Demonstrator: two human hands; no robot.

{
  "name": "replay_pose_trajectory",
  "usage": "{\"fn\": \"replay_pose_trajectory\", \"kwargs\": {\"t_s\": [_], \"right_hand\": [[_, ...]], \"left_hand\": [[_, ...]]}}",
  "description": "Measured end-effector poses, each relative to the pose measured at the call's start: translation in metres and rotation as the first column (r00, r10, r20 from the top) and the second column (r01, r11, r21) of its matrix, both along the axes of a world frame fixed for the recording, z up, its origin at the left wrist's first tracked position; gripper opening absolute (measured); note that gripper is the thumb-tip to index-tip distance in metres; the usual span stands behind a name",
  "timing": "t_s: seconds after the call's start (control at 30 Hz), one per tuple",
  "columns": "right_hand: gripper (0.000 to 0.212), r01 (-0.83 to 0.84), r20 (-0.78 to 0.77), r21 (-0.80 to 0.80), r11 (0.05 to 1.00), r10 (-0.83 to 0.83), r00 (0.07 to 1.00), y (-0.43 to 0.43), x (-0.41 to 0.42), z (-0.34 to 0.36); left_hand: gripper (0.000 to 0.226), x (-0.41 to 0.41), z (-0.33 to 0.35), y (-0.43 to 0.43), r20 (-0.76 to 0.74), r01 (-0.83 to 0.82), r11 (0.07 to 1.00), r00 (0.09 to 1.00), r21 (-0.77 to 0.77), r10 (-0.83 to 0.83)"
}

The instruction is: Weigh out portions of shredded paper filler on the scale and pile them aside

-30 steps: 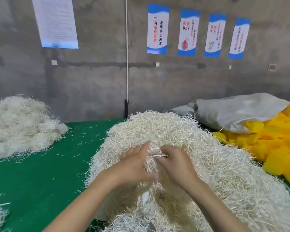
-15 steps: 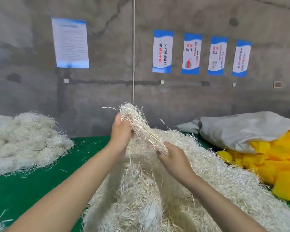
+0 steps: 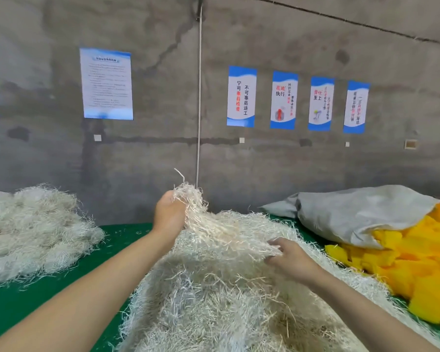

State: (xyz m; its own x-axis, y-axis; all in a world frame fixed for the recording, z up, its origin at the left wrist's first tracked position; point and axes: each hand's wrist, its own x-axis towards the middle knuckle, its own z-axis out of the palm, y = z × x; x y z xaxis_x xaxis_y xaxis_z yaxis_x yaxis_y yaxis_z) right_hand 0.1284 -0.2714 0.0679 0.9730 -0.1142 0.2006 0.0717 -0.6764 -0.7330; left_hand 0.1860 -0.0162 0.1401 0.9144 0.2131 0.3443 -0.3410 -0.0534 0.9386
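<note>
At far left, a pile of shredded paper (image 3: 36,232) lies on the green table top (image 3: 23,308) against the grey wall (image 3: 150,161), well apart from the main stock. The left hand (image 3: 169,214) is raised above the table, fingers clenched round the upper end of a bunch of shredded paper (image 3: 214,224), with loose strands standing up out of the fist. The bunch slopes down to the right and merges with the large heap (image 3: 214,313) beneath it, which fills the centre foreground. The right hand (image 3: 290,261) sits lower, on the right flank of the heap, fingers curled into the lower end of the same bunch, thumb beneath. Right of the heap, a grey sack (image 3: 353,214) lies on its side, with yellow material (image 3: 417,270) spilling from its mouth. On the wall, a printed notice (image 3: 106,83) hangs left of a white cord (image 3: 199,97), which drops straight down. Four blue-and-white posters (image 3: 241,96) hang to its right.
</note>
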Motion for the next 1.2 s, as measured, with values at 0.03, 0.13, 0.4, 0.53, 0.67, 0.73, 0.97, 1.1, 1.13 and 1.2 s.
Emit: {"fn": "replay_pose_trajectory", "kwargs": {"t_s": [0.03,0.13,0.4,0.53,0.67,0.73,0.97,1.1,1.13,1.2], "right_hand": [[0.058,-0.062,-0.025,0.011,0.998,0.062,0.998,0.0,-0.004,0.006],[0.105,-0.29,-0.074,0.082,0.953,0.296,0.952,0.01,-0.022,0.035],[0.061,-0.291,0.202,0.086,0.953,0.269,0.942,0.066,-0.005,0.083],[0.015,-0.165,0.348,0.18,0.97,0.094,0.933,0.057,0.01,0.08],[0.02,-0.1,0.288,0.188,0.977,0.043,0.957,0.045,0.013,0.072],[0.025,-0.052,0.283,0.115,0.992,0.017,0.959,0.043,0.014,0.068],[0.025,0.043,0.288,0.017,0.999,-0.046,0.957,0.043,0.012,0.065],[0.029,0.199,0.306,-0.217,0.956,-0.127,0.943,0.043,0.013,0.06],[0.031,0.253,0.333,-0.289,0.923,-0.151,0.931,0.044,0.014,0.058],[0.031,0.295,0.349,-0.343,0.892,-0.171,0.921,0.044,0.016,0.056]], "left_hand": [[0.006,-0.004,0.0,-0.001,-0.027,0.019,0.998,0.999,0.057,-0.017],[0.039,-0.013,0.0,-0.005,-0.115,0.196,0.97,0.977,0.143,-0.18],[0.059,-0.019,0.025,-0.026,-0.038,0.484,0.868,0.875,0.106,-0.483],[0.075,-0.014,0.028,-0.009,-0.135,0.481,0.832,0.877,0.277,-0.461],[0.041,-0.015,0.023,0.007,-0.206,0.43,0.777,0.903,0.459,-0.378],[0.042,-0.012,0.017,0.01,-0.153,0.361,0.738,0.929,0.57,-0.336],[0.064,-0.005,0.002,0.005,-0.075,0.297,0.665,0.937,0.685,-0.342],[0.079,-0.001,-0.003,0.004,-0.134,0.341,0.63,0.926,0.697,-0.353],[0.07,-0.002,-0.002,0.003,-0.132,0.338,0.619,0.926,0.709,-0.354],[0.067,-0.003,0.0,-0.001,-0.137,0.339,0.588,0.923,0.734,-0.36]]}}
